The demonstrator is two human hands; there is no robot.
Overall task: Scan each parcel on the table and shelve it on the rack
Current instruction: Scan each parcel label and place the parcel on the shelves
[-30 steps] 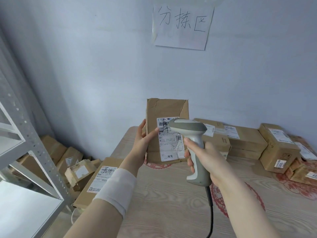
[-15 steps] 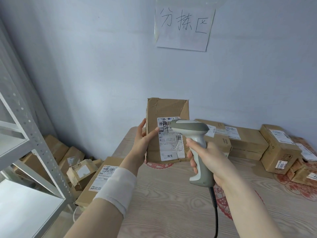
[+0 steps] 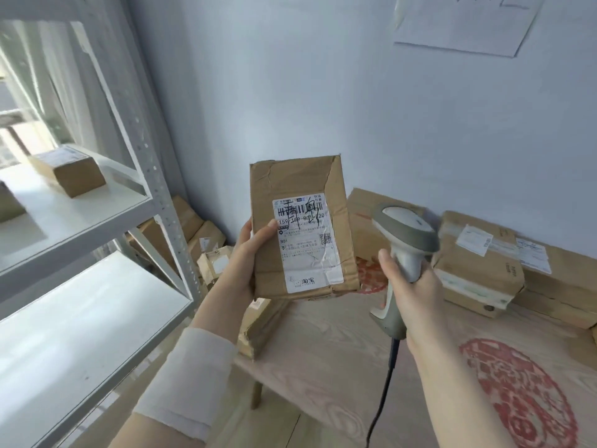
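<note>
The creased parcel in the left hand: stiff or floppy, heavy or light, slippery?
Probably light: the left hand alone holds the parcel upright by one edge. Likely fairly stiff: it looks boxy and flat-faced despite creased corners. Matte cardboard should grip well; the glossy label may be slicker.

My head has turned to the left, so the rack [image 3: 155, 176] now stands left of the fingers of my left hand [image 3: 245, 263], with a box [image 3: 69, 171] on one shelf. My right hand [image 3: 416, 295] has drawn the scanner [image 3: 405, 240] off to the right of the parcel [image 3: 300, 185]; its head no longer covers the label [image 3: 305, 250] beside my left thumb.
</note>
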